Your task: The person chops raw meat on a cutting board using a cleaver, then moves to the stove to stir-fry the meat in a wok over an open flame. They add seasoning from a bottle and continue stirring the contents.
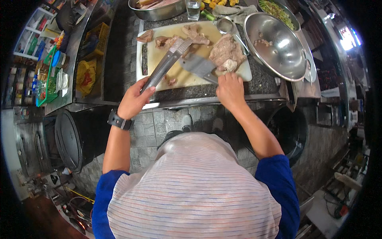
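My left hand (135, 97) is closed on the handle of metal tongs (167, 61), whose ridged tips lie over pieces of cooked meat (195, 34) on a pale cutting board (167, 71). In my right hand (231, 91) is the handle of a cleaver (198, 66), its broad blade flat above the board and pointing left. A large lump of cooked meat (225, 50) rests at the board's right side, just beyond my right hand. A small piece of meat (145, 36) sits at the far left corner.
A tilted steel bowl (277, 44) with meat scraps stands right of the board, near a strainer (225, 25). Behind are a steel pan (158, 12) of meat, a glass of water (193, 10) and a grey cloth (235, 12). Dark bins (68, 140) stand below the counter.
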### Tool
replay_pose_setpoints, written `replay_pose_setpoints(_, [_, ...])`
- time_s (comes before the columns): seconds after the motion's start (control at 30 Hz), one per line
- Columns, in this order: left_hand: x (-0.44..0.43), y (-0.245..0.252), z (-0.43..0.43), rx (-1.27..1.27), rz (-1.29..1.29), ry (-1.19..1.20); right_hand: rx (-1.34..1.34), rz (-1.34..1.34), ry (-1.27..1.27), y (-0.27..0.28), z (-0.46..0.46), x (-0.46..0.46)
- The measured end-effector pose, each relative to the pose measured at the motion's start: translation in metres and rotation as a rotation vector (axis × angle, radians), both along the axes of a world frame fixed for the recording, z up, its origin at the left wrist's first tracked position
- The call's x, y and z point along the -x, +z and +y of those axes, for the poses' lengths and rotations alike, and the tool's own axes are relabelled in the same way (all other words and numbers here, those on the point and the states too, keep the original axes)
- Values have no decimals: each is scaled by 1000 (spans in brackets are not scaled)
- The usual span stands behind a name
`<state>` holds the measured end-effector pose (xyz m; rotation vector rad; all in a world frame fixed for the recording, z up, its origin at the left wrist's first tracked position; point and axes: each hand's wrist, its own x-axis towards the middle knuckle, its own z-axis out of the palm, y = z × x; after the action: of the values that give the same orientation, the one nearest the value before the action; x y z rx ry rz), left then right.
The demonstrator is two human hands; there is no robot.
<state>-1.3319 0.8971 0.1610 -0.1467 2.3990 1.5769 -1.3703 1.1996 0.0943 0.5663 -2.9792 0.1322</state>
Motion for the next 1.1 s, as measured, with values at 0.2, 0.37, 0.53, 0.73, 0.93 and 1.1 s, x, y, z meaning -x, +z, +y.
replay_pose_setpoints(0.2, [20, 21, 33, 124, 58, -50, 671, -373, -214, 39, 85, -48])
replay_pose_setpoints(0.37, [85, 6, 78, 364, 223, -299, 801, -507, -421, 48, 140, -70])
replay_pose_setpoints(0.53, [131, 6, 92, 295, -108, -305, 834, -572, -600, 43, 144, -77])
replay_pose_setpoints(0.73, [131, 12, 78, 264, -303, -367, 1126, -666, -631, 13, 132, -56])
replay_pose_setpoints(0.93, [93, 7, 60, 177, -368, -278, 975, -475, -485, 4, 132, -26])
replay_pose_setpoints(1.1, [58, -7, 63, 100, -360, -233, 675, -318, -404, 27, 132, -16])
